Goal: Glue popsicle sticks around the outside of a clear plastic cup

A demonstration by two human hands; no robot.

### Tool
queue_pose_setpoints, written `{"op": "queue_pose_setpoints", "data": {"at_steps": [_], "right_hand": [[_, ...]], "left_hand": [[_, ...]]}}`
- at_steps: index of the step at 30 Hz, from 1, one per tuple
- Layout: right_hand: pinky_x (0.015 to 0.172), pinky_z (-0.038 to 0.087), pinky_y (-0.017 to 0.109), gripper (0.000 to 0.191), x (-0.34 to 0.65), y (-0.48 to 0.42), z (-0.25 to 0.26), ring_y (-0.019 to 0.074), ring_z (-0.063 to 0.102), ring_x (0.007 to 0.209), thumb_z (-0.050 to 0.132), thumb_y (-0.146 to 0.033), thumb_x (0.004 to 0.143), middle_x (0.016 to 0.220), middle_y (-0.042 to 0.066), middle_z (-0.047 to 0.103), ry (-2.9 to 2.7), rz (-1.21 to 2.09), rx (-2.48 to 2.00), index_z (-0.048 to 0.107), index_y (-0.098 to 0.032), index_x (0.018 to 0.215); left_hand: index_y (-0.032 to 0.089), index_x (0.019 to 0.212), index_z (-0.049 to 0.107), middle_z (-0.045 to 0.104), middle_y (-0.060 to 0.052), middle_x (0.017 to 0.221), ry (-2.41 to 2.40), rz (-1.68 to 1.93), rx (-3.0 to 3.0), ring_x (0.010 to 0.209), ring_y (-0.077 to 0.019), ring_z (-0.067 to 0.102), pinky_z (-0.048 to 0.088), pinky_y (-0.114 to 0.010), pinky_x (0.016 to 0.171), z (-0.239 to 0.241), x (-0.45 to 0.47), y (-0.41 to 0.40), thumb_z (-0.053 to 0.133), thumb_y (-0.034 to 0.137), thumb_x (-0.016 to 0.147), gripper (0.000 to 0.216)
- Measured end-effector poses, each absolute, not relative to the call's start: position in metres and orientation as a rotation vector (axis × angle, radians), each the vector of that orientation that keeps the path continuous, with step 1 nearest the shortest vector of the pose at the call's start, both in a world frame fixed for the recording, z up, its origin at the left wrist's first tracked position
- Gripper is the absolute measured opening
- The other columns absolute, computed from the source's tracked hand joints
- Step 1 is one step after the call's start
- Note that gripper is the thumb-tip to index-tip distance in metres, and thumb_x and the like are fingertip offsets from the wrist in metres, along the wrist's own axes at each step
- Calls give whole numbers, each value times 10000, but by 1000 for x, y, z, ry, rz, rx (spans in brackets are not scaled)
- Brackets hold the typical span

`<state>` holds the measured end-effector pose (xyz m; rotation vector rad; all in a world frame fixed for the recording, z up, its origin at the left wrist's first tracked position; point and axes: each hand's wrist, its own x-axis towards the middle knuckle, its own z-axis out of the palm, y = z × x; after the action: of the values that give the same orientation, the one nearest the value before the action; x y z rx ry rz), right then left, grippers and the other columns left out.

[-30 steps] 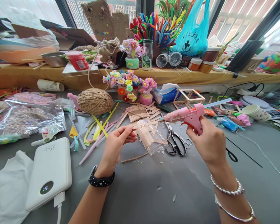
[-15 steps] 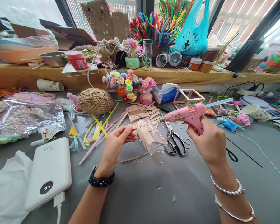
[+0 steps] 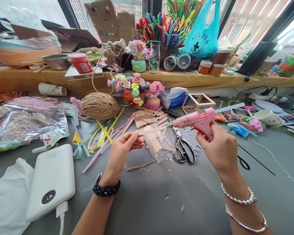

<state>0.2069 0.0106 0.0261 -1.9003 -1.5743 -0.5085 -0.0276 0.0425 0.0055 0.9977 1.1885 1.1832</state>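
My left hand (image 3: 122, 153) pinches one end of a wooden craft stick (image 3: 153, 131) and holds it level above the grey table (image 3: 161, 195). My right hand (image 3: 219, 148) grips a pink hot glue gun (image 3: 198, 121) by its handle, with a finger at the red trigger. The gun's nozzle points left and meets the far end of the stick. Below the stick lies a clear plastic box (image 3: 159, 145) with several more sticks. Black-handled scissors (image 3: 185, 150) lie between my hands.
A white power bank (image 3: 51, 181) with its cable lies at the left, next to white tissue. A ball of twine (image 3: 100, 106), pipe-cleaner flowers (image 3: 134, 86), a loose stick pile (image 3: 147, 118) and a wooden stick frame (image 3: 198, 101) sit beyond. Crinkled plastic bags (image 3: 24, 120) cover the far left.
The glue gun has dipped a little lower since a second ago. Both hands and the stick have stayed almost still.
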Motion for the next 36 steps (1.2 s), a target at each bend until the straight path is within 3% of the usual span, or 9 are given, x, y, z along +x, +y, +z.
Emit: {"op": "queue_pose_setpoints", "data": {"at_steps": [28, 36], "right_hand": [[443, 240, 238, 124, 210, 14, 22, 102, 297, 436, 535, -291, 647, 492, -52, 354, -1508, -415, -1964, 461, -192, 655], [607, 395, 332, 283, 229, 30, 7, 198, 464, 664, 600, -391, 603, 721, 47, 490, -1293, -281, -1909, 446, -190, 729]], "left_hand": [[144, 657, 632, 625, 21, 562, 1141, 1198, 974, 529, -88, 597, 490, -175, 553, 5, -28, 42, 677, 357, 664, 217], [143, 649, 635, 629, 19, 556, 1129, 1202, 953, 519, -89, 593, 489, -177, 547, 5, -27, 43, 694, 359, 642, 224]]}}
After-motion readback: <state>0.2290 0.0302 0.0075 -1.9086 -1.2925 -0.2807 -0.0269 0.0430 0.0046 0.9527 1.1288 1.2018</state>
